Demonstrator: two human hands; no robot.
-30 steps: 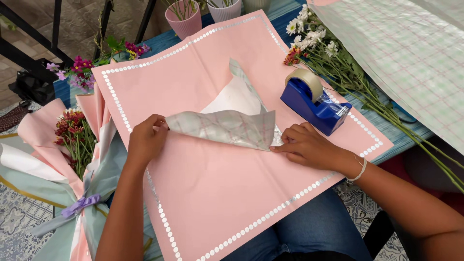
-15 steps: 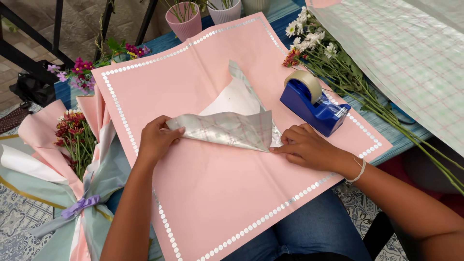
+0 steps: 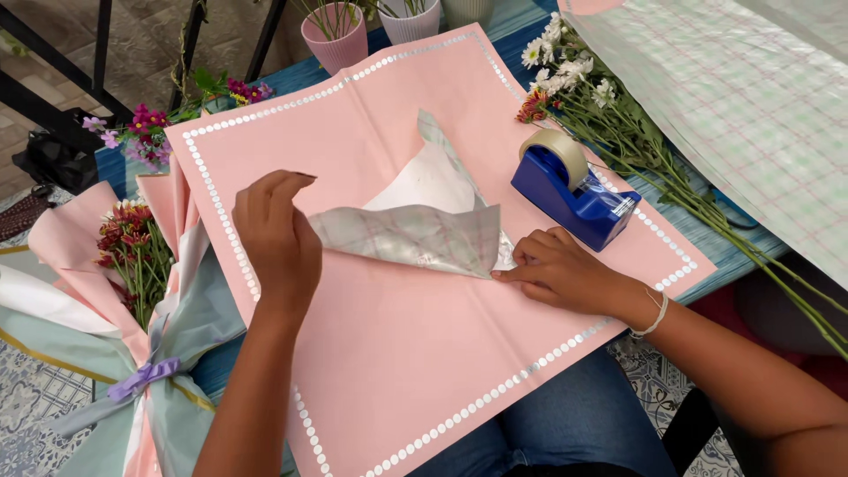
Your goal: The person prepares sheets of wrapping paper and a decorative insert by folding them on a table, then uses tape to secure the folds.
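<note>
A person's left hand (image 3: 276, 237) curled over the near left edge of a folded sheet of pale checked paper (image 3: 415, 237), fingers bent and pinching its corner, while the right hand (image 3: 558, 269) lay flat with fingertips pressing down the sheet's right-hand fold, grasping nothing. The checked paper lay at the middle of a large pink wrapping sheet (image 3: 424, 353) edged with a row of white dots, spread across a blue table (image 3: 707, 252) and hanging over the person's lap. A blue tape dispenser (image 3: 574, 190) carrying a roll of tape stood on the pink sheet just beyond the right hand. White and red cut flowers (image 3: 565, 79) with long green stems lay along the table's right side, beside a broad sheet of green-and-pink checked paper (image 3: 751, 115). A wrapped bouquet (image 3: 132, 256) in pink and pale green, tied with a purple ribbon, rested at the left; a pink pot (image 3: 334, 40) stood at the far edge.
</note>
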